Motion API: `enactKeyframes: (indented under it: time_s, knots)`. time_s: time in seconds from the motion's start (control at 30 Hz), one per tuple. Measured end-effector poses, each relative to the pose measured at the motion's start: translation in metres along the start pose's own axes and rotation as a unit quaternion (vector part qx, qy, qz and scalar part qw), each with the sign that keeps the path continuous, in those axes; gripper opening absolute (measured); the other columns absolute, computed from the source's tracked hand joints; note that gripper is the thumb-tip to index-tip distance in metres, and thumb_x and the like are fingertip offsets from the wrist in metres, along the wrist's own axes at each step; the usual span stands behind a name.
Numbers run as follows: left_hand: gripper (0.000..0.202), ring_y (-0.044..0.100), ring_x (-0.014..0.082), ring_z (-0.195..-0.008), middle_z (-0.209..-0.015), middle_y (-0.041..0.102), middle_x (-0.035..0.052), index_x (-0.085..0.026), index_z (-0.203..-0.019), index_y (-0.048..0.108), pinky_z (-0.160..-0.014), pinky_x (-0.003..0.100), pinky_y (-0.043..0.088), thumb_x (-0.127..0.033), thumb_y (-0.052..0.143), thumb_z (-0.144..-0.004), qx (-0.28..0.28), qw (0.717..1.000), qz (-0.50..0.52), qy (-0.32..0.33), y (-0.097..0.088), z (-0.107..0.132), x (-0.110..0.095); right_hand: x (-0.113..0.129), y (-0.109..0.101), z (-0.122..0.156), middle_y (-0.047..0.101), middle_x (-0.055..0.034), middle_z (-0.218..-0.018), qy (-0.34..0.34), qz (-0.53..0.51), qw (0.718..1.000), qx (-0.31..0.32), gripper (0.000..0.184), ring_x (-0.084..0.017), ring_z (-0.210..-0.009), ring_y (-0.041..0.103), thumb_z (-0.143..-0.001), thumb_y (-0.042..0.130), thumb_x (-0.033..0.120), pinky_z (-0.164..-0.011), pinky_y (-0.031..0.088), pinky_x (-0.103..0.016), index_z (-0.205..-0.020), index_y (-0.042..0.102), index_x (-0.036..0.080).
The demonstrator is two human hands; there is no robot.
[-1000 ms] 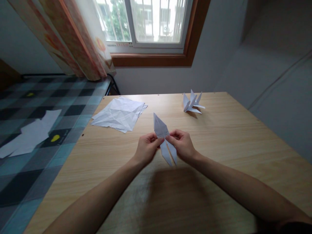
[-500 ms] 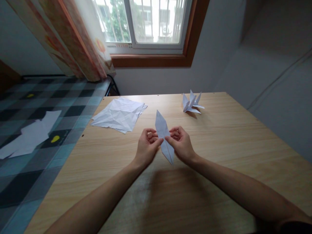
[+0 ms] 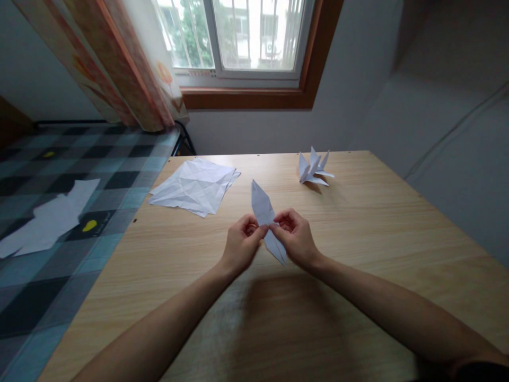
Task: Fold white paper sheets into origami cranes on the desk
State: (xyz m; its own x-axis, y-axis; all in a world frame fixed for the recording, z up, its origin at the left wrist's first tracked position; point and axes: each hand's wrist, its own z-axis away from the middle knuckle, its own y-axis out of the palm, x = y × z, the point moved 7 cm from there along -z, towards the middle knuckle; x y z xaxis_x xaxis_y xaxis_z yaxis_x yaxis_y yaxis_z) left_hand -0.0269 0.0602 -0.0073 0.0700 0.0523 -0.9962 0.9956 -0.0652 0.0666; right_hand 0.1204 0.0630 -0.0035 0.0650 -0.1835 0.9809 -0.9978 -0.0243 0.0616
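Observation:
A narrow, diamond-shaped folded white paper is held above the wooden table between both hands. My left hand pinches its left edge at the middle with thumb and fingers closed. My right hand pinches the right edge the same way. The paper's upper point tilts away to the left; its lower point shows between the hands.
A finished folded paper figure stands at the table's far side. A stack of creased white sheets lies at the far left of the table. To the left, a checkered cover carries more white paper. Window and curtain behind.
The two lower flaps that were apart a second ago now lie together as one point. Both hands have shifted slightly and pinch the paper tighter at its middle.

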Motion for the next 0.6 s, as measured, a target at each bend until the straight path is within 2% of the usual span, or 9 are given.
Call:
enactKeyframes:
  time_s: [0.17, 0.3, 0.47, 0.6]
  knots:
    - [0.022, 0.055, 0.0123, -0.062, -0.067, 0.063, -0.0006, -0.016, -0.070, 0.062, -0.059, 0.023, 0.042, -0.035, 0.073, -0.072, 0.012, 1.000, -0.026, 0.011, 0.001, 0.000, -0.003, 0.005, 0.001, 0.001, 0.067, 0.0020, -0.080, -0.006, -0.009, 1.000, 0.000, 0.033, -0.015, -0.069, 0.065, -0.073, 0.075, 0.030, -0.063, 0.053, -0.027, -0.098, 0.054, 0.024]
    - [0.018, 0.054, 0.0130, -0.061, -0.065, 0.062, -0.0003, -0.015, -0.071, 0.065, -0.059, 0.024, 0.041, -0.033, 0.069, -0.074, 0.011, 0.998, -0.060, 0.015, 0.001, 0.001, -0.007, 0.007, 0.000, 0.001, 0.067, 0.0004, -0.081, -0.021, 0.028, 0.999, -0.004, 0.024, -0.015, -0.072, 0.064, -0.074, 0.074, 0.029, -0.066, 0.052, -0.028, -0.090, 0.058, 0.022]
    - [0.016, 0.059, 0.0159, -0.067, -0.071, 0.067, 0.0021, -0.014, -0.076, 0.068, -0.065, 0.026, 0.045, -0.030, 0.067, -0.075, 0.010, 0.997, -0.075, 0.018, 0.002, 0.002, -0.009, 0.008, -0.001, 0.002, 0.067, 0.0008, -0.082, -0.030, 0.042, 0.999, -0.006, 0.029, -0.015, -0.072, 0.064, -0.076, 0.072, 0.025, -0.066, 0.052, -0.028, -0.101, 0.059, 0.023]
    - [0.017, 0.061, 0.0172, -0.070, -0.075, 0.069, 0.0027, -0.014, -0.081, 0.070, -0.066, 0.026, 0.047, -0.030, 0.068, -0.075, 0.016, 0.997, -0.068, 0.021, 0.003, 0.002, -0.010, 0.015, -0.003, 0.004, 0.067, -0.0002, -0.083, -0.069, 0.101, 0.992, -0.015, 0.019, -0.016, -0.074, 0.063, -0.079, 0.070, 0.023, -0.067, 0.052, -0.028, -0.096, 0.062, 0.022]
